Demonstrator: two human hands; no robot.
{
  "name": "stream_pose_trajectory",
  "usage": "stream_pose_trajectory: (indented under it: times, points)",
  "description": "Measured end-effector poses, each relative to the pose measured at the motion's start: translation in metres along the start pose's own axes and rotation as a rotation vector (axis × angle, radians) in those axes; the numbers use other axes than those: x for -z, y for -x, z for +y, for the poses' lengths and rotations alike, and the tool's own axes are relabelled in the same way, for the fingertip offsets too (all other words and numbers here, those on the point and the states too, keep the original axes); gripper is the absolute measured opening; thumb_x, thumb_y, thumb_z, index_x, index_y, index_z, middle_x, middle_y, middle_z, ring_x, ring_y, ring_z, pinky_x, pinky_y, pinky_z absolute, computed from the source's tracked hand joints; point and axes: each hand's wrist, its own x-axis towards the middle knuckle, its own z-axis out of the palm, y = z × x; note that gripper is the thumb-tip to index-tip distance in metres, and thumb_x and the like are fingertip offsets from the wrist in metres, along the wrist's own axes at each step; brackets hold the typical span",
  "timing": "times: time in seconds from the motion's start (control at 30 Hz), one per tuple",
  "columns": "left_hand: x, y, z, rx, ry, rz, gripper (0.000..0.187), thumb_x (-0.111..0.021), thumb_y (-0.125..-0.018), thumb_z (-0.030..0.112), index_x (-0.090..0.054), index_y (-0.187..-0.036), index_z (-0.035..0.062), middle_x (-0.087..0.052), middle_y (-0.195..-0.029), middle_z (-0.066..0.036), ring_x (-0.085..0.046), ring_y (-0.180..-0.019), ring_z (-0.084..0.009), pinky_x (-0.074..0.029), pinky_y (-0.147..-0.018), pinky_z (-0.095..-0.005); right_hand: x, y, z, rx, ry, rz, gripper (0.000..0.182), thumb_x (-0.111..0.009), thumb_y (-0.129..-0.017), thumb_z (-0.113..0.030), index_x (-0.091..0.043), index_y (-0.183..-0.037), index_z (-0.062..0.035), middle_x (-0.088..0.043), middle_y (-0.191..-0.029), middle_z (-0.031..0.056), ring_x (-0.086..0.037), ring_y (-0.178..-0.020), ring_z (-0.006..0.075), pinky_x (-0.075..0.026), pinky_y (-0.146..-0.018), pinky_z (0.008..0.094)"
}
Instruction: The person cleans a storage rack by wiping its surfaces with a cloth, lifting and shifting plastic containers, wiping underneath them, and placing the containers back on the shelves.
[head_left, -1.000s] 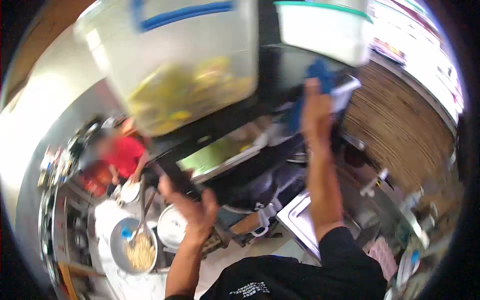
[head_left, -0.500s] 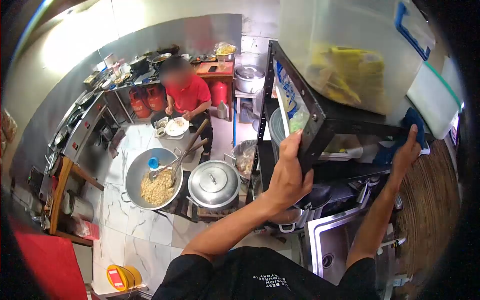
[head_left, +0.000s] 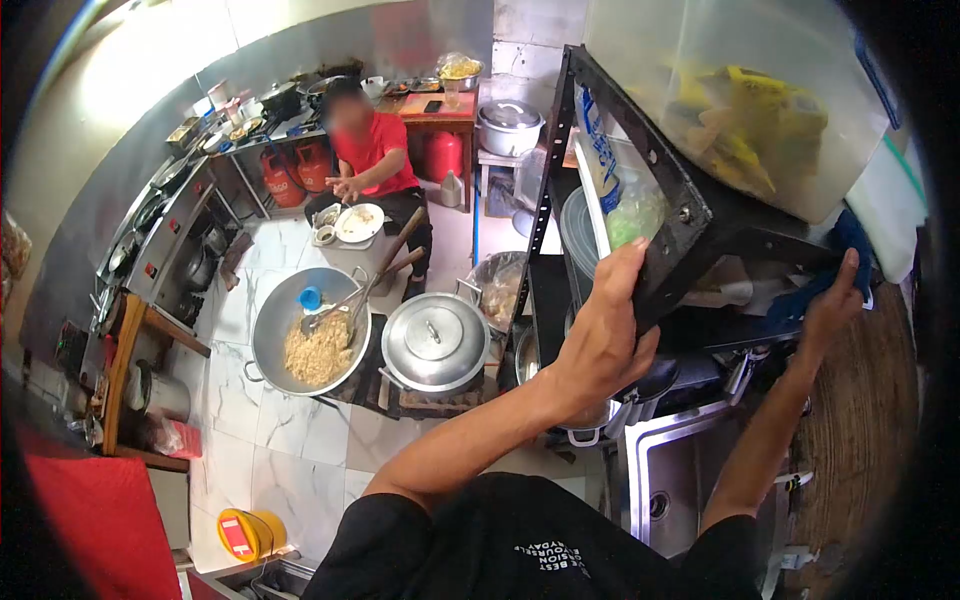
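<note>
My left hand [head_left: 610, 335] is closed around the front corner post of a black metal shelf rack [head_left: 680, 215]. At the rack's right end, my right hand [head_left: 835, 300] grips a dark blue cloth [head_left: 800, 302], pressed against the shelf edge. Part of the cloth shows above the edge and part below it. On the top shelf, just over my hands, stands a clear plastic bin [head_left: 650, 100] with yellow packets [head_left: 765, 130] inside. A white container [head_left: 895, 215] with a green rim is beside the cloth. Green and blue plastic packaging [head_left: 635, 205] lies on the shelf beneath.
Below the rack is a steel sink [head_left: 665, 480]. A large pan [head_left: 265, 335] holding pale food and a lidded pot [head_left: 435, 340] stand left of me. A person in red [head_left: 375, 160] sits beyond them. A yellow bucket [head_left: 262, 533] is on the floor.
The rack and my hands sit slightly further right in view. My left hand stays on the post and my right hand on the cloth. The seated person has raised a hand from the plate.
</note>
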Motion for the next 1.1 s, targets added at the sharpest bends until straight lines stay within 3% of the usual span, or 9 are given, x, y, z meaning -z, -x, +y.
stream_pose_trajectory:
  times: [0.33,0.47,0.53,0.6,0.7,0.77,0.83,0.93,1.1]
  points:
    - [0.012,0.002,0.011,0.021,-0.122,0.053,0.084,-0.076,-0.074,0.008,-0.03,-0.143,-0.0069,-0.039,-0.14,-0.029,-0.042,-0.13,-0.0421,-0.034,-0.111,-0.0458,-0.002,-0.002,0.039,0.22,0.267,-0.032,0.046,-0.05,-0.105,-0.039,-0.068,-0.119,0.0013,-0.068,-0.094,0.0259,-0.06,-0.079,0.0329,-0.044,-0.074,0.0454]
    - [0.081,0.036,0.028,0.087,-0.151,-0.153,0.058,-0.076,-0.081,0.019,-0.05,-0.127,-0.0035,-0.057,-0.12,-0.02,-0.056,-0.111,-0.0304,-0.045,-0.097,-0.0418,0.002,0.005,0.012,-0.028,0.14,-0.06,0.043,-0.048,-0.106,-0.037,-0.066,-0.127,-0.0046,-0.066,-0.116,0.0257,-0.062,-0.093,0.0361,-0.045,-0.083,0.0434]
    - [0.12,0.055,0.037,0.687,0.034,-0.517,0.031,-0.072,-0.085,0.018,-0.061,-0.109,0.0015,-0.065,-0.095,-0.013,-0.064,-0.089,-0.0247,-0.052,-0.082,-0.0394,0.004,0.009,-0.01,-0.138,-0.014,-0.057,0.043,-0.047,-0.106,-0.036,-0.065,-0.129,-0.0046,-0.065,-0.123,0.0252,-0.063,-0.099,0.0349,-0.045,-0.088,0.041]
    - [0.152,0.067,0.032,0.875,-0.077,-1.026,0.015,-0.066,-0.089,0.018,-0.065,-0.094,0.0039,-0.067,-0.082,-0.011,-0.065,-0.078,-0.0226,-0.053,-0.071,-0.0375,0.004,0.012,-0.028,-0.166,-0.118,-0.022,0.05,-0.05,-0.103,-0.043,-0.066,-0.12,0.002,-0.067,-0.111,0.0247,-0.061,-0.092,0.0297,-0.045,-0.085,0.0402]
    - [0.201,0.189,-0.003,1.002,0.13,-1.571,0.024,-0.062,-0.086,0.021,-0.072,-0.1,0.0046,-0.069,-0.082,-0.014,-0.066,-0.075,-0.0288,-0.051,-0.065,-0.0405,0.004,0.013,-0.036,-0.156,-0.136,0.046,0.07,-0.056,-0.098,-0.055,-0.069,-0.099,0.0139,-0.071,-0.086,0.0234,-0.056,-0.074,0.0214,-0.046,-0.072,0.0415]
    - [0.238,0.296,-0.017,1.286,0.575,-1.667,0.034,-0.062,-0.083,0.025,-0.074,-0.109,0.0064,-0.071,-0.084,-0.008,-0.065,-0.073,-0.0224,-0.051,-0.062,-0.0355,0.002,0.012,-0.033,-0.198,-0.137,0.042,0.066,-0.057,-0.098,-0.053,-0.069,-0.1,0.0125,-0.072,-0.091,0.0218,-0.058,-0.077,0.0216,-0.046,-0.074,0.0402]
    - [0.23,0.28,-0.003,1.528,0.664,-2.033,0.026,-0.063,-0.08,0.026,-0.073,-0.096,0.0075,-0.066,-0.077,-0.002,-0.059,-0.063,-0.0137,-0.047,-0.051,-0.0318,0.003,0.01,-0.023,-0.259,-0.145,-0.015,0.057,-0.055,-0.101,-0.046,-0.069,-0.11,0.0087,-0.073,-0.1,0.0215,-0.063,-0.086,0.021,-0.047,-0.081,0.0357]
    - [0.233,0.276,0.02,1.788,0.645,-1.917,0.014,-0.066,-0.071,0.018,-0.063,-0.073,0.0052,-0.05,-0.062,-0.002,-0.05,-0.052,-0.012,-0.038,-0.046,-0.0299,0.002,0.012,-0.026,-0.209,-0.144,0.009,0.052,-0.054,-0.103,-0.04,-0.068,-0.116,0.0087,-0.073,-0.108,0.0213,-0.067,-0.094,0.0194,-0.048,-0.086,0.032]
    - [0.244,0.269,0.025,1.863,0.632,-1.822,0.026,-0.066,-0.082,0.023,-0.07,-0.104,0.0099,-0.061,-0.07,0.001,-0.048,-0.051,-0.0087,-0.036,-0.044,-0.0259,0.001,0.005,0.02,0.228,0.013,0.023,0.05,-0.054,-0.104,-0.036,-0.066,-0.116,0.0115,-0.072,-0.112,0.0211,-0.067,-0.099,0.021,-0.048,-0.09,0.0321]
